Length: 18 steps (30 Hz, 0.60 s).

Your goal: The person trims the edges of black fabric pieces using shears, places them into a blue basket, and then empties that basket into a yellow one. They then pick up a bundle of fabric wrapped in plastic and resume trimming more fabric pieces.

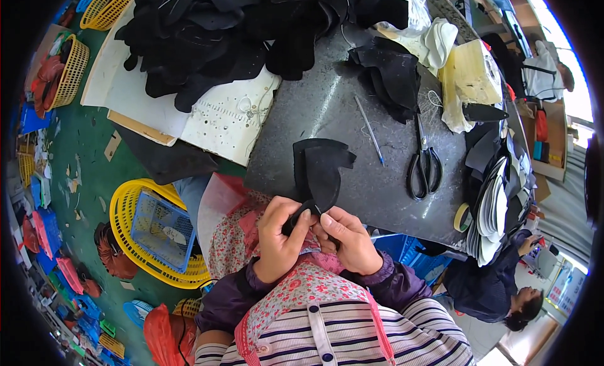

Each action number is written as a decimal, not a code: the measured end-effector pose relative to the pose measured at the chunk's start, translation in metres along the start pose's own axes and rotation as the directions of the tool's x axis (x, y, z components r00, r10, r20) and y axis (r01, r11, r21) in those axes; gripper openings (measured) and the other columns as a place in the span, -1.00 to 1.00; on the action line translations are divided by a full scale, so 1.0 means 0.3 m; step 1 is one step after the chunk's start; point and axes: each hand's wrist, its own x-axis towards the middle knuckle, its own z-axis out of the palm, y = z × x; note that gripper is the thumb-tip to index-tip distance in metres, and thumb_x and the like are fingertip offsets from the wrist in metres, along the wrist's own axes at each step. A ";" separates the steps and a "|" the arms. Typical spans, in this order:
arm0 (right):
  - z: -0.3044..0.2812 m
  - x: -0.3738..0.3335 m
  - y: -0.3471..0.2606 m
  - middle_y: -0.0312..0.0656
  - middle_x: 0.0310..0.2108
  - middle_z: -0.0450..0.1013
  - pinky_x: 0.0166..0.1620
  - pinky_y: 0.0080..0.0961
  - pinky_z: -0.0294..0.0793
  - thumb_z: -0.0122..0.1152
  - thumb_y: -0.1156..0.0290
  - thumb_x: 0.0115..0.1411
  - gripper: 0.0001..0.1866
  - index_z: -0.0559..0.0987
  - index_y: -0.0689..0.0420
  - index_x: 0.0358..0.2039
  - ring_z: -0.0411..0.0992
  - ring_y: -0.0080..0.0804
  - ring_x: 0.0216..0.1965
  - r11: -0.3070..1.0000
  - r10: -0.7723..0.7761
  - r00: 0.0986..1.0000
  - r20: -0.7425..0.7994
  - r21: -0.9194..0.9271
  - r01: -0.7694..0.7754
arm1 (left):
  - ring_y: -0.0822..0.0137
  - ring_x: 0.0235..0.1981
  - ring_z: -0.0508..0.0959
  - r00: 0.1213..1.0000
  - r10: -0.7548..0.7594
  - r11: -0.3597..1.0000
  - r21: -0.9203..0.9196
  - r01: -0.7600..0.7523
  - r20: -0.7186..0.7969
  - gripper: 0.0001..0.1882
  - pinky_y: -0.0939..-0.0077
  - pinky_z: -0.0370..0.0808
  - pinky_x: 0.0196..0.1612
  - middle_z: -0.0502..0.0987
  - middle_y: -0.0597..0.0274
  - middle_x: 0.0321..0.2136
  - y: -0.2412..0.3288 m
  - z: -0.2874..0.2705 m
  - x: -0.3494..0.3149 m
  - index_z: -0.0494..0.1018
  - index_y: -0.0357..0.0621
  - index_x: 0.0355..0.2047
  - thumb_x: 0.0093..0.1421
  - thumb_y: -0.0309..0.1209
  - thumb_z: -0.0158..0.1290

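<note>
Both my hands meet at the table's near edge, over my flowered apron. My left hand is closed on the near end of a black fabric piece, its thumb and fingers pinching the curled edge. From the other side my right hand pinches the same edge, thumb laid along it. The far part of the piece lies flat on the dark table. Whatever small thing sits between the fingertips is too hidden to make out. To the right lie black-handled scissors and a thin pen.
Black cut pieces are heaped at the back left on white board. More black pieces lie beyond the pen. A yellowish block, a tape roll and stacked pieces line the right side. Yellow basket stands left; a co-worker sits right.
</note>
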 end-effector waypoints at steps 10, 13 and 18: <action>-0.032 0.001 0.025 -0.39 -0.52 0.23 -0.51 -0.73 0.08 -0.08 0.27 0.30 -0.72 0.40 0.24 -0.16 0.11 -0.70 -0.56 0.971 -0.165 0.986 -0.012 -0.176 0.161 | 0.30 -0.51 0.42 1.000 -0.009 0.997 0.074 0.010 -0.024 -0.93 0.49 0.32 -0.45 0.40 0.15 -0.50 0.014 0.035 0.017 0.39 -0.29 -0.44 0.07 -0.60 0.06; -0.044 0.005 0.019 -0.39 -0.52 0.23 -0.51 -0.73 0.08 -0.08 0.28 0.30 -0.72 0.40 0.24 -0.16 0.11 -0.70 -0.57 0.971 -0.162 0.987 -0.007 -0.177 0.158 | 0.29 -0.52 0.42 1.000 0.001 0.995 0.101 0.000 -0.014 -0.94 0.49 0.32 -0.46 0.40 0.14 -0.50 0.015 0.042 0.020 0.39 -0.29 -0.44 0.07 -0.60 0.06; -0.041 0.002 0.031 -0.38 -0.54 0.22 -0.54 -0.74 0.06 -0.09 0.28 0.30 -0.73 0.41 0.23 -0.17 0.09 -0.70 -0.60 0.969 -0.191 0.981 -0.032 -0.163 0.183 | 0.29 -0.52 0.43 1.000 -0.015 0.996 0.091 0.016 -0.018 -0.93 0.50 0.32 -0.45 0.41 0.14 -0.51 0.016 0.053 0.017 0.39 -0.30 -0.46 0.06 -0.61 0.07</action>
